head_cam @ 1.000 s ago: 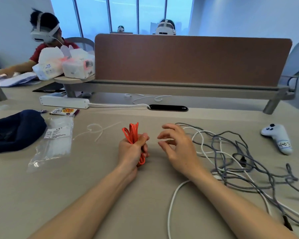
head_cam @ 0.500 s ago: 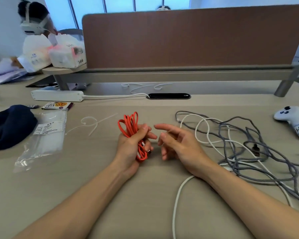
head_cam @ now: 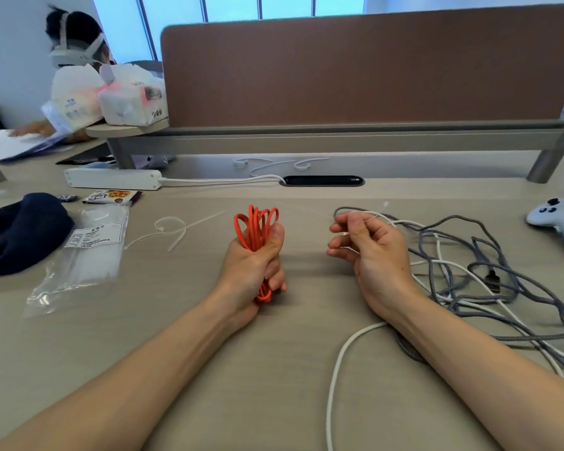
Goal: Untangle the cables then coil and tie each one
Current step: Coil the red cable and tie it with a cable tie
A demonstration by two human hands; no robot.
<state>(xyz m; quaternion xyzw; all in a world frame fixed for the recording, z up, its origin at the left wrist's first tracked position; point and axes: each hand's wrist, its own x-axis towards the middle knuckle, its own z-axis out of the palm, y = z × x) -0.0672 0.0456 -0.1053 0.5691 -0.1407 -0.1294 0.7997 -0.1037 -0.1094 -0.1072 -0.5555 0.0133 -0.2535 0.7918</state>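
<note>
My left hand [head_cam: 253,266] is shut around a coiled orange cable [head_cam: 256,222] held upright on the table; its loops stick out above my thumb and below my fingers. My right hand [head_cam: 370,252] is a hand's width to the right, its fingers pinching a thin translucent zip tie [head_cam: 375,214]. A tangled grey braided cable [head_cam: 489,265] and a white cable [head_cam: 339,359] lie together under and to the right of my right forearm. Two loose white zip ties [head_cam: 173,229] lie left of the orange coil, beside a clear bag of zip ties [head_cam: 85,255].
A white power strip [head_cam: 111,179] lies at the back left in front of the brown desk divider [head_cam: 355,70]. A dark blue cap [head_cam: 17,232] and a snack packet [head_cam: 109,196] are at the left, a white controller [head_cam: 557,219] at the right edge. Another person [head_cam: 75,37] sits at the back left.
My right hand has drawn away from the orange coil to the right and now pinches a zip tie. My left hand keeps its grip on the coil.
</note>
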